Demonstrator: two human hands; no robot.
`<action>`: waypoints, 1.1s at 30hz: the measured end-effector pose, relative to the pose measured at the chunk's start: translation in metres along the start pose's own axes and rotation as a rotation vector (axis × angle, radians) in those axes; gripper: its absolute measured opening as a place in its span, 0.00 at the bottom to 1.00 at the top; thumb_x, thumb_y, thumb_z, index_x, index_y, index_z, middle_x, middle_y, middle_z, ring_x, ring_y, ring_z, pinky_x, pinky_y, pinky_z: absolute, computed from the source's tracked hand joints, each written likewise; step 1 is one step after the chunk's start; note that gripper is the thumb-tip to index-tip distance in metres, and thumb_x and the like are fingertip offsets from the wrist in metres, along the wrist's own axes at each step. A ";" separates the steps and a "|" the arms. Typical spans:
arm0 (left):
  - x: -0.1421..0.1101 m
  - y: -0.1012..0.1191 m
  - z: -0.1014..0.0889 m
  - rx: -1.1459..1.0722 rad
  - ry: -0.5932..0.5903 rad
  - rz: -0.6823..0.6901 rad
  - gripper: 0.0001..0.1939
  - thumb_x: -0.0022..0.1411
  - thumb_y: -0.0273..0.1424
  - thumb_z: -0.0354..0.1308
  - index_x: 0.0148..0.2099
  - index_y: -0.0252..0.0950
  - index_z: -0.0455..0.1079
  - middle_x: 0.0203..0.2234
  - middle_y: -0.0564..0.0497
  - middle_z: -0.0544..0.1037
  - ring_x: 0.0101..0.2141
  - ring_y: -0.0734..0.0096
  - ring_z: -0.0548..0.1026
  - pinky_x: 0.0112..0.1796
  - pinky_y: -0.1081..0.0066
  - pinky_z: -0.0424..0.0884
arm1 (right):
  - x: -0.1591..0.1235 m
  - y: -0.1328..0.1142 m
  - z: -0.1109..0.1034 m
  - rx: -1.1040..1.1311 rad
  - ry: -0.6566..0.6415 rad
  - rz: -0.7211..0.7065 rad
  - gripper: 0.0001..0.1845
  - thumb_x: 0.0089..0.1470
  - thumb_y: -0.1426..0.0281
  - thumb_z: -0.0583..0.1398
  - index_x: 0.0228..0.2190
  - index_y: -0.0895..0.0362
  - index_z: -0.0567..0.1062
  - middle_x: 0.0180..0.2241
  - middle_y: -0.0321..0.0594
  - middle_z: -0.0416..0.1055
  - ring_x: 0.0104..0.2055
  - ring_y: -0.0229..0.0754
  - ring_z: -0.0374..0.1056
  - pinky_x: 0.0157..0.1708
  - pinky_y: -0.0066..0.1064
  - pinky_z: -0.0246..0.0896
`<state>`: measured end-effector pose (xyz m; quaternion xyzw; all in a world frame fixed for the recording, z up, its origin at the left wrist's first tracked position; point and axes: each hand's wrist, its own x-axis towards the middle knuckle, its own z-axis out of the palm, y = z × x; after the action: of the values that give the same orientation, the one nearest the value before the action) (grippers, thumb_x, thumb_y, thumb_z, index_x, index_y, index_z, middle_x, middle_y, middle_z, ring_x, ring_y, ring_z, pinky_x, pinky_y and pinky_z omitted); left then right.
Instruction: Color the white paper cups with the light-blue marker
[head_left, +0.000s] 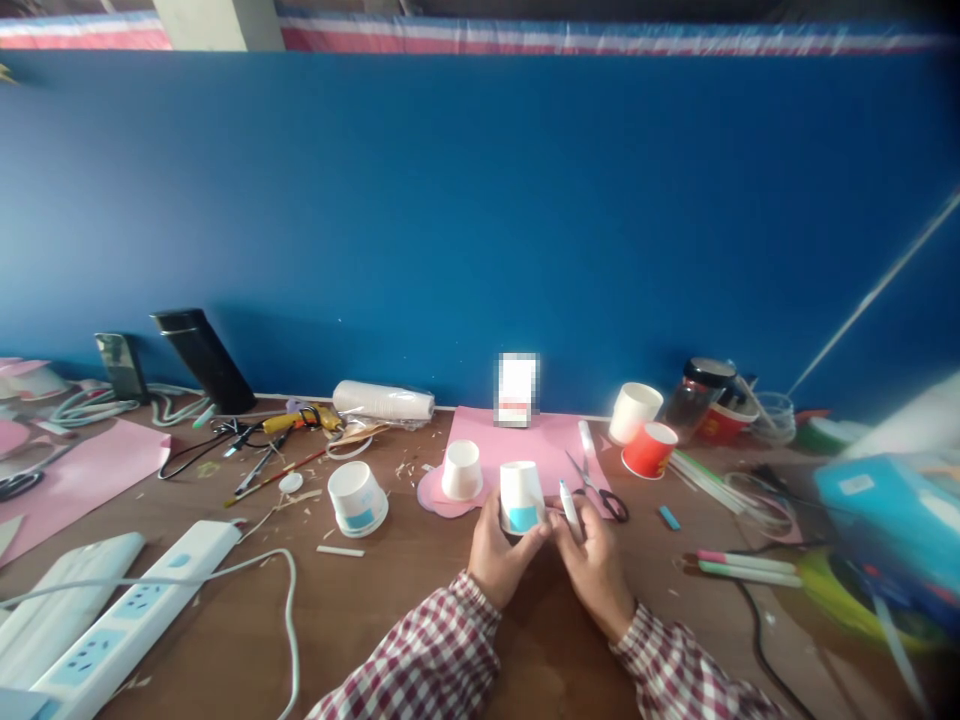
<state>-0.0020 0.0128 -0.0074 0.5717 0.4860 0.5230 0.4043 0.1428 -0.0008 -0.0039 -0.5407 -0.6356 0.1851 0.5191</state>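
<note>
An upside-down white paper cup (520, 490) with a blue patch near its rim is gripped by my left hand (495, 555). My right hand (595, 565) is closed round a white marker (570, 510), whose blue tip points up and away from me; these fingers come close to the cup's right side. Behind the cup, another white paper cup (461, 470) stands inverted on a pink paper piece with rounded edges (439, 497). Further left is an inverted white cup (355, 495) with a similar blue patch. A blue marker cap (670, 517) lies to the right.
Scissors (600, 490) rest on a pink sheet (495, 430). Red (649, 450) and white (637, 408) cups stand back right, beside a dark-lidded jar (697, 395). Several markers (750, 568) lie right. A power strip (142, 610) and cable occupy the left; a blue partition (480, 220) rises behind.
</note>
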 end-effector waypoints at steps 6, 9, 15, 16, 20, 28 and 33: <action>-0.002 0.000 0.000 -0.033 0.014 0.020 0.28 0.51 0.38 0.67 0.52 0.34 0.65 0.41 0.45 0.77 0.42 0.57 0.75 0.45 0.59 0.70 | -0.002 0.002 0.000 0.037 -0.003 -0.008 0.13 0.64 0.60 0.55 0.39 0.55 0.74 0.35 0.44 0.79 0.36 0.47 0.77 0.34 0.33 0.73; -0.001 -0.001 -0.001 -0.081 0.023 0.031 0.27 0.52 0.41 0.66 0.50 0.34 0.67 0.40 0.45 0.76 0.41 0.58 0.75 0.45 0.60 0.70 | -0.001 0.000 -0.002 0.082 0.012 -0.013 0.16 0.67 0.61 0.50 0.43 0.56 0.74 0.39 0.45 0.78 0.40 0.45 0.76 0.38 0.33 0.73; -0.001 -0.002 -0.002 -0.361 -0.073 -0.020 0.24 0.56 0.45 0.64 0.49 0.33 0.70 0.39 0.43 0.77 0.40 0.59 0.74 0.43 0.60 0.71 | 0.001 -0.008 -0.006 0.063 0.032 -0.033 0.17 0.68 0.63 0.49 0.47 0.56 0.73 0.38 0.46 0.77 0.38 0.45 0.75 0.36 0.33 0.72; -0.001 -0.003 -0.001 -0.442 -0.106 -0.077 0.25 0.57 0.45 0.63 0.50 0.33 0.70 0.40 0.43 0.77 0.40 0.58 0.75 0.43 0.60 0.72 | 0.000 -0.009 -0.006 0.058 0.050 -0.044 0.17 0.68 0.63 0.49 0.48 0.56 0.73 0.38 0.46 0.77 0.39 0.45 0.75 0.36 0.33 0.72; -0.002 -0.010 0.004 -0.688 -0.131 -0.283 0.29 0.56 0.46 0.65 0.54 0.34 0.68 0.44 0.39 0.77 0.43 0.53 0.76 0.42 0.56 0.74 | -0.006 -0.013 -0.004 0.070 0.039 -0.079 0.15 0.68 0.65 0.49 0.49 0.55 0.72 0.43 0.47 0.77 0.41 0.46 0.76 0.36 0.33 0.73; 0.002 -0.009 0.002 -0.717 -0.284 -0.097 0.27 0.49 0.36 0.72 0.51 0.34 0.71 0.46 0.40 0.79 0.46 0.53 0.77 0.52 0.55 0.69 | -0.010 -0.012 -0.003 0.071 0.004 -0.078 0.15 0.68 0.66 0.49 0.49 0.55 0.71 0.47 0.48 0.76 0.46 0.46 0.75 0.42 0.34 0.73; 0.004 -0.013 0.007 -0.570 -0.075 -0.225 0.18 0.53 0.38 0.68 0.42 0.32 0.74 0.36 0.43 0.80 0.38 0.59 0.77 0.41 0.62 0.74 | -0.012 -0.011 -0.002 0.114 -0.002 -0.052 0.15 0.68 0.65 0.50 0.49 0.54 0.72 0.44 0.47 0.77 0.39 0.44 0.76 0.34 0.32 0.73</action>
<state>0.0027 0.0200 -0.0199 0.3968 0.3647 0.5687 0.6214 0.1376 -0.0160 0.0005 -0.4933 -0.6384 0.2080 0.5531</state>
